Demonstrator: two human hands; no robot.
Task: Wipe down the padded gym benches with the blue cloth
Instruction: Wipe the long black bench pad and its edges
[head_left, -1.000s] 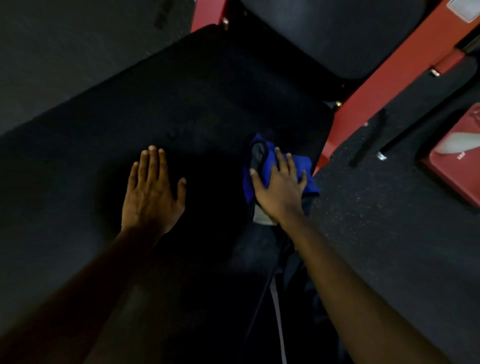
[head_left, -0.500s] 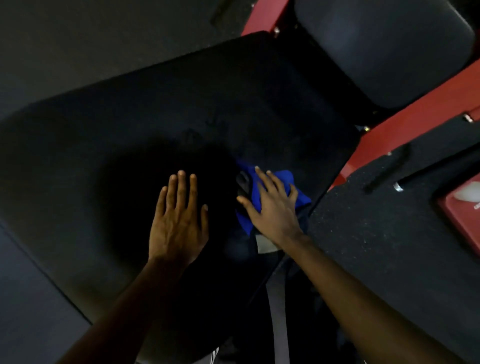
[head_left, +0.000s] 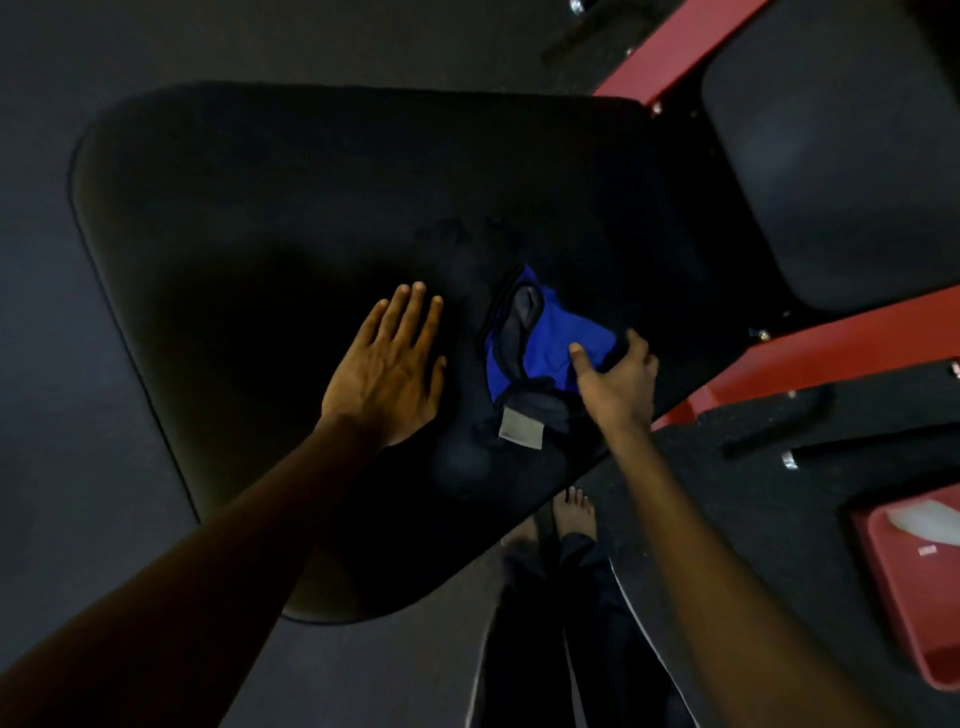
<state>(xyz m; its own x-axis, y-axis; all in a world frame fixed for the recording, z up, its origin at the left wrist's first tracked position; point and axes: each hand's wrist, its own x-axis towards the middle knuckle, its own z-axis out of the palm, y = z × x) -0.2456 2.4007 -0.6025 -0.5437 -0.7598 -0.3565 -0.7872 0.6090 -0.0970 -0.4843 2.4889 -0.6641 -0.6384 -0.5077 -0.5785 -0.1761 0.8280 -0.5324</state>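
Observation:
A wide black padded bench (head_left: 291, 208) fills the middle of the view. The blue cloth (head_left: 550, 348), crumpled with dark trim and a grey label, lies on its right part. My right hand (head_left: 618, 384) grips the cloth's right edge, thumb on top and fingers curled round it. My left hand (head_left: 389, 374) rests flat on the pad just left of the cloth, fingers together and holding nothing. A second black pad (head_left: 841, 156) stands at the upper right on the red frame (head_left: 831, 348).
Dark rubber floor (head_left: 727, 493) surrounds the bench. My bare feet (head_left: 571, 514) stand at its near right edge. A red tray-like object (head_left: 914, 582) sits on the floor at the right. A dark bar (head_left: 862, 441) lies beyond the frame.
The view has swung so more of the bench shows. My right hand went from lying flat on the cloth to gripping its right edge. My left hand stays flat on the pad.

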